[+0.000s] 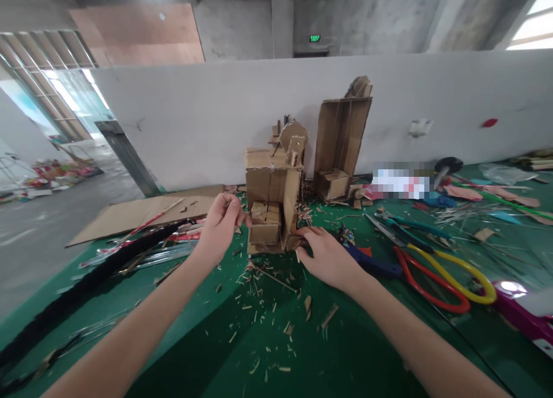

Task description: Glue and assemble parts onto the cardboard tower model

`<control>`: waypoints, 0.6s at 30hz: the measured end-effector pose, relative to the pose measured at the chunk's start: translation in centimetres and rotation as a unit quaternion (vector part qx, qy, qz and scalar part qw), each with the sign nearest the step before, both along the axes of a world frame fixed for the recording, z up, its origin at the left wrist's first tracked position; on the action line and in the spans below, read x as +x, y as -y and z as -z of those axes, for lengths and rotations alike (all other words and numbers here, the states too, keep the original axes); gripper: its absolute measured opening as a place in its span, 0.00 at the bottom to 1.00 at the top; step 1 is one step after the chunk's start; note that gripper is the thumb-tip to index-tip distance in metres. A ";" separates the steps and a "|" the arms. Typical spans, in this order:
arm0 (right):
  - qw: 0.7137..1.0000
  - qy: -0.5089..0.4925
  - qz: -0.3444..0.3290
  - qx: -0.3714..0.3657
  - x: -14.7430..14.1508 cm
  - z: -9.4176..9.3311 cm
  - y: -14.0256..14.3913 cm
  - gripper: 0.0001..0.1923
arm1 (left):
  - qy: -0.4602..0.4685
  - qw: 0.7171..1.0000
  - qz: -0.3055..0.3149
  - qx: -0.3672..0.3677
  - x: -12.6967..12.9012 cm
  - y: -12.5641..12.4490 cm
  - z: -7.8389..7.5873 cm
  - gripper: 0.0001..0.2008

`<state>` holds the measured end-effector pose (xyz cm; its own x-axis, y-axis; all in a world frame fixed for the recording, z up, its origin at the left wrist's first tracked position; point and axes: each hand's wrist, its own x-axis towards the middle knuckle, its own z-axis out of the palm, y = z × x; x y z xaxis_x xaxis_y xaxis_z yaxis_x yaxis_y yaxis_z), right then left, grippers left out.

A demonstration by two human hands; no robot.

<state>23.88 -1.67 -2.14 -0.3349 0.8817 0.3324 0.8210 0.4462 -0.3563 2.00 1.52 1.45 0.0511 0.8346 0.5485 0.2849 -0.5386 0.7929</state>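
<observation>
A small cardboard model [264,185] stands upright on the green table, with a round cardboard disc [294,136] on top and a box-like cardboard block [265,228] inside its open front. My left hand [221,225] is beside its left side, the fingers curled into a pinch; what they hold, if anything, is too small to make out. At the lower right of the model, my right hand [326,255] grips its base between thumb and fingers. Part of that base is hidden behind the fingers.
Behind stands a taller cardboard structure [343,139] against the white partition. Scissors [449,277] with red and yellow handles and teal-handled pliers [415,228] lie to the right. A black fuzzy strip [95,277] and a flat cardboard sheet [138,213] lie left. Scraps litter the table [242,363].
</observation>
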 end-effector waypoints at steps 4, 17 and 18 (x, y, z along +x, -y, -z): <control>1.000 0.003 0.000 -0.002 0.1 -0.1 -0.1 0.15 | -0.126 0.991 -0.045 0.017 -0.6 0.4 -0.5 0.09; 1.000 0.014 0.018 -0.001 0.1 -0.4 0.1 0.15 | -0.570 0.805 -0.105 -0.127 -0.9 0.8 1.7 0.26; 1.000 0.015 0.020 0.000 0.1 -0.4 0.1 0.15 | -0.572 0.806 -0.082 -0.128 -1.0 0.8 1.7 0.24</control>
